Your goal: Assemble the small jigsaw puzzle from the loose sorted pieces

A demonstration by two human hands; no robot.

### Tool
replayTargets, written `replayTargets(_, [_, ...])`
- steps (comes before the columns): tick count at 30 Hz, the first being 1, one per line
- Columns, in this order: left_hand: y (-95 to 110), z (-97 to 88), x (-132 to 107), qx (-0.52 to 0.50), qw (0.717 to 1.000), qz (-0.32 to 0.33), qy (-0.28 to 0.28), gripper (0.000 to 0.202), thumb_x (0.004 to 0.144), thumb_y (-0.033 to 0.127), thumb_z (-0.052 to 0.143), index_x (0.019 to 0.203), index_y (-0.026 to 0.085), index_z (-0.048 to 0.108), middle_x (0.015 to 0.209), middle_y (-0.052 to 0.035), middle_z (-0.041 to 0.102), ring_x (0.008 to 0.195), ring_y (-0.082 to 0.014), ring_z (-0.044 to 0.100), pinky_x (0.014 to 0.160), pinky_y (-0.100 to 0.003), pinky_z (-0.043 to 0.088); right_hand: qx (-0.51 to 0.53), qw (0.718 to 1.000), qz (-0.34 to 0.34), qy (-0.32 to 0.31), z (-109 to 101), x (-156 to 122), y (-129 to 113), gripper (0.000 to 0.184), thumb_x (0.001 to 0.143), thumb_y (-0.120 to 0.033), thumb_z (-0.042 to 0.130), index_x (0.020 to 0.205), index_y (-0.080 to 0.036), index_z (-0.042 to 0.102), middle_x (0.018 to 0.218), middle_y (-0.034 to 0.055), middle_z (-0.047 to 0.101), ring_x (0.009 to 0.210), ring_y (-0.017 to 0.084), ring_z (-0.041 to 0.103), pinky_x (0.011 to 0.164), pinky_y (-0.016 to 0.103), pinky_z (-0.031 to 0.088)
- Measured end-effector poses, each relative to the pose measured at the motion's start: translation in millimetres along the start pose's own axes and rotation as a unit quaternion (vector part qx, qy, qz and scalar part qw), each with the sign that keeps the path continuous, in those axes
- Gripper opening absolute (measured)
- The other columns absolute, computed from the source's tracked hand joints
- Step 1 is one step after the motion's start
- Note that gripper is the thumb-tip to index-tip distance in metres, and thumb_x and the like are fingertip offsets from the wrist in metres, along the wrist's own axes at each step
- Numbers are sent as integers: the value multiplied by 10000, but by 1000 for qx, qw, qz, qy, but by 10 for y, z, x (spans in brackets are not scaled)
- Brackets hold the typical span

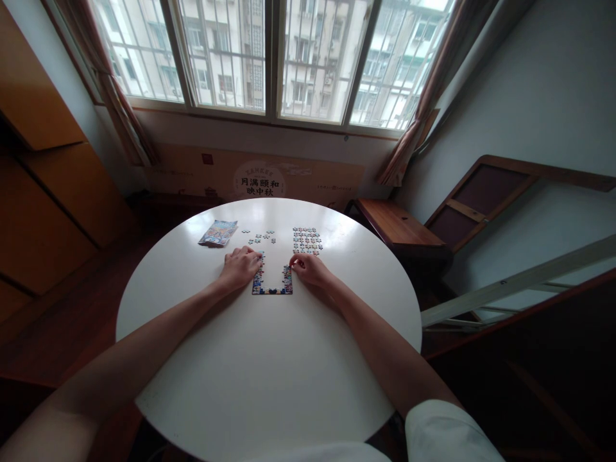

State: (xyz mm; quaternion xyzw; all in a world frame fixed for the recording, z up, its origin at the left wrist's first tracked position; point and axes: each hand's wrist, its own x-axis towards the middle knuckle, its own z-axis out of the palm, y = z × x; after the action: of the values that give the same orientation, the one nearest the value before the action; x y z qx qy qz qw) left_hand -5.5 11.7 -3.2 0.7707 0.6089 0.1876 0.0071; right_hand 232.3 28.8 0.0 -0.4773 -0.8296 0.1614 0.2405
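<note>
A partly joined jigsaw border [272,290], U-shaped with colourful pieces, lies in the middle of a round white table [269,378]. My left hand [240,266] rests with curled fingers on the border's left arm. My right hand [308,268] pinches its fingertips at the top of the right arm, on a puzzle piece too small to make out clearly. Several loose pieces [307,239] lie in rows just beyond my right hand, with a smaller scatter [262,238] beyond my left.
A printed packet [219,233] lies on the table at the far left. A wooden bench [397,224] and a leaning folded frame [481,192] stand to the right. A barred window [274,58] with curtains is behind, wooden cabinets [43,192] on the left.
</note>
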Motion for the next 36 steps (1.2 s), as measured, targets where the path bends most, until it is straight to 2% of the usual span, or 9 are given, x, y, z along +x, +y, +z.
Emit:
replayTargets(25, [-11,-2,-5,-6,1000,4,1,331,879,391,451,1115,269,649,1140,-74,585,1067,-273,503,904,-423,361,3,1000,-1,0,15,1,17,162,806,-181,539,878,-181,684,694,-2,604,615,106,496,580,206,312])
replayTargets(33, [-6,8,-9,0,1000,7,4,337,889,383,435,1124,262,644,1133,-82,587,1044,-267,503,888,-422,364,47,996,-58,51,-38,68,-44,247,799,-62,484,923,-140,683,830,46,642,698,115,549,669,225,408])
replayTargets(36, [-17,19,-8,5,1000,13,12,334,894,367,425,1127,265,641,1113,-82,590,1027,-266,507,869,-415,372,48,996,-68,28,-87,135,-69,254,826,-78,486,982,-124,682,916,81,660,736,129,576,709,252,444])
